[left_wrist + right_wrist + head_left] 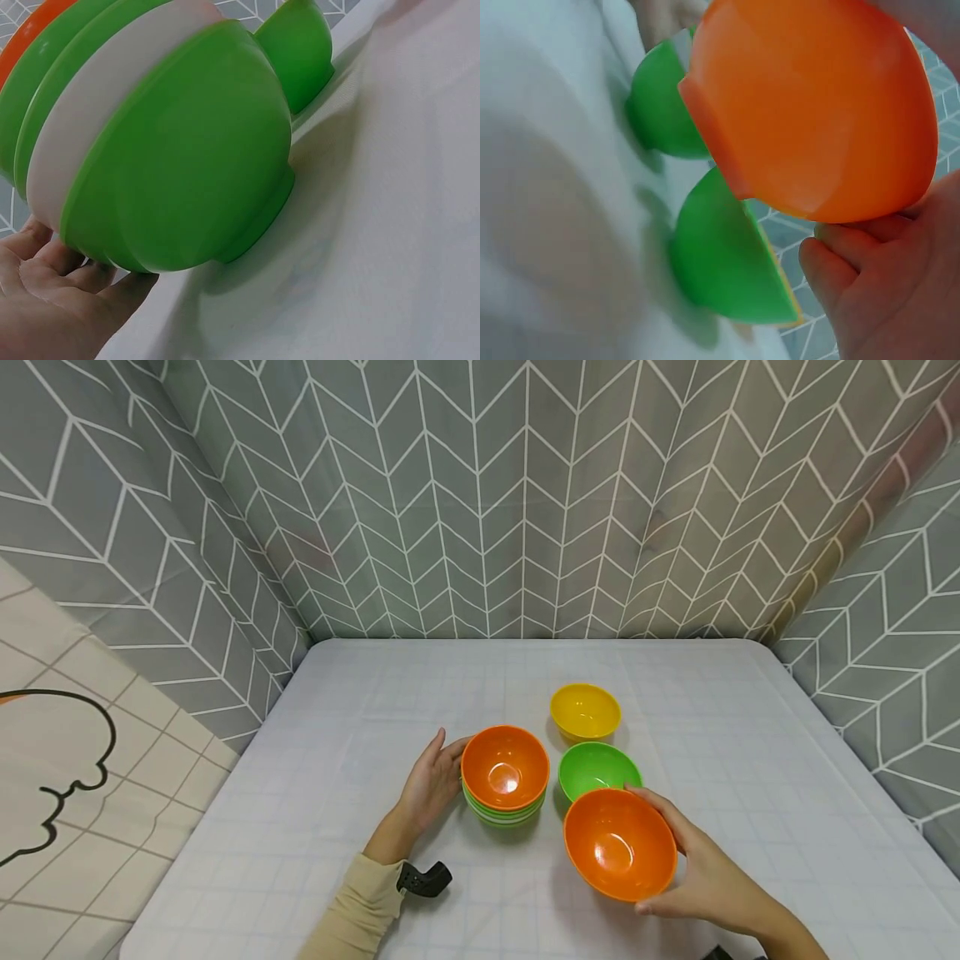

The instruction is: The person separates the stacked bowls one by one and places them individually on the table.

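My right hand point(697, 868) grips an orange bowl point(619, 845) by its right side, thumb near the front and fingers at the far rim. In the right wrist view the bowl point(817, 105) is raised off the table, its base turned to the left. A stack of nested bowls stands left of it: an orange bowl point(505, 768) on top, with green and white bowls beneath. My left hand point(432, 783) rests its fingertips against the stack's left side, thumb extended. The lowest green bowl point(187, 150) of the stack shows large in the left wrist view.
A single green bowl point(597, 768) stands right of the stack, partly covered by the held bowl in the head view. Behind it is a yellow bowl point(586, 712). A white cloth covers the table point(360, 693); patterned grey curtains point(495, 510) hang around its far side.
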Motion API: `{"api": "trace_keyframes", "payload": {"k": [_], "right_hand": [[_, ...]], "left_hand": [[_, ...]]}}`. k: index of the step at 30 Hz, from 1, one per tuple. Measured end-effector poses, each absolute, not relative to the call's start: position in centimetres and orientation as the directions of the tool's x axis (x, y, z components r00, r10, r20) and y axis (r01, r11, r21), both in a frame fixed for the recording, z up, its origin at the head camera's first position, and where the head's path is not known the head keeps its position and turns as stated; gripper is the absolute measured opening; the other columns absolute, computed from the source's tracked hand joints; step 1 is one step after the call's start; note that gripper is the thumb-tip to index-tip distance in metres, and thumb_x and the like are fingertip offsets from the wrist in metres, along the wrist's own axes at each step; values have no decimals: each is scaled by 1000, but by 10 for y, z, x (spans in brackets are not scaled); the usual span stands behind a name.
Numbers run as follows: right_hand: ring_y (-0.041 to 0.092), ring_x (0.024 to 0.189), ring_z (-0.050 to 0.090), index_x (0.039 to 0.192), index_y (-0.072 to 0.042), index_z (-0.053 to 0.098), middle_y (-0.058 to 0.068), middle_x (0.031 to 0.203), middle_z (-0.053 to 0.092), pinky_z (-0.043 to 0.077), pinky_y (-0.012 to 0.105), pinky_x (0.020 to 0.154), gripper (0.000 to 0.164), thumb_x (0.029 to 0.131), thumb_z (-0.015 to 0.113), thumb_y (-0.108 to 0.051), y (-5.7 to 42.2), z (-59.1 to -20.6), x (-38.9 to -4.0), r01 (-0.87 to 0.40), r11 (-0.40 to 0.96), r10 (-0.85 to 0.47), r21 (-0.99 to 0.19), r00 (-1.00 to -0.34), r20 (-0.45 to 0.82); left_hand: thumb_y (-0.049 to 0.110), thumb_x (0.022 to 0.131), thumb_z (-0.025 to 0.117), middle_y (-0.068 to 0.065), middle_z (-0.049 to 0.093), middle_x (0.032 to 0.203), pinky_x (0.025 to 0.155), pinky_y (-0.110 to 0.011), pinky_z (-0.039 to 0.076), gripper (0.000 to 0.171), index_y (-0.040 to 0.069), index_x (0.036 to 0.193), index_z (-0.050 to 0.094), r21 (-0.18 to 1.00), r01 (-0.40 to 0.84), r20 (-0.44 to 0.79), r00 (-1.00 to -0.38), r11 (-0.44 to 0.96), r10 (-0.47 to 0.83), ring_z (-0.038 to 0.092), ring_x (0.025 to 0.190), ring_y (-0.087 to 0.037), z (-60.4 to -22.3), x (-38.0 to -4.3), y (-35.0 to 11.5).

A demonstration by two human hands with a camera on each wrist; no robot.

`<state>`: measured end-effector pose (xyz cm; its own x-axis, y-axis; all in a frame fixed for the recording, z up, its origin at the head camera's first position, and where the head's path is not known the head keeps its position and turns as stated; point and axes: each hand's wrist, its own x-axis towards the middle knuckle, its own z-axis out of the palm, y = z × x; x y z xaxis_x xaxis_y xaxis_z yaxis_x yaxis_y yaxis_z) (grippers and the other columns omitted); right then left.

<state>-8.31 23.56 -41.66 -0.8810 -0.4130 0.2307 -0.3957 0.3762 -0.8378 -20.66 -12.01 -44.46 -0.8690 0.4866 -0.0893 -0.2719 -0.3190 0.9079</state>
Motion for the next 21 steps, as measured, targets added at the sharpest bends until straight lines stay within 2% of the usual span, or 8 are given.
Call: {"api": "trace_keyframes", "payload": {"k": [8, 15, 21], "right_hand": [[8, 116, 51, 149, -17, 32, -1, 136, 52, 45, 27, 87, 110, 58, 94, -16, 236, -433, -73, -344, 433, -373, -833, -910, 182], [7, 119, 50, 150, -14, 32, 1, 137, 51, 43, 26, 89, 113, 56, 95, -16, 237, -436, -68, -385, 417, -383, -823, -896, 225], [8, 119, 49, 151, -14, 30, 3, 140, 50, 44, 26, 88, 113, 57, 93, -13, 238, -437, -62, -360, 378, -406, -853, -892, 197]], "left_hand": [[52, 103, 11, -21, 22, 155, 115, -48, 12, 75, -7, 148, 24, 903, -275, -90, -873, -329, 480, 20, 143, -33, -446, -205, -119], [53, 103, 11, -22, 21, 156, 115, -48, 12, 76, -7, 148, 23, 900, -280, -93, -872, -334, 480, 19, 143, -33, -446, -205, -119], [54, 102, 12, -22, 20, 156, 115, -49, 11, 77, -7, 148, 22, 903, -280, -93, -869, -327, 487, 18, 143, -33, -445, -206, -119]]}}
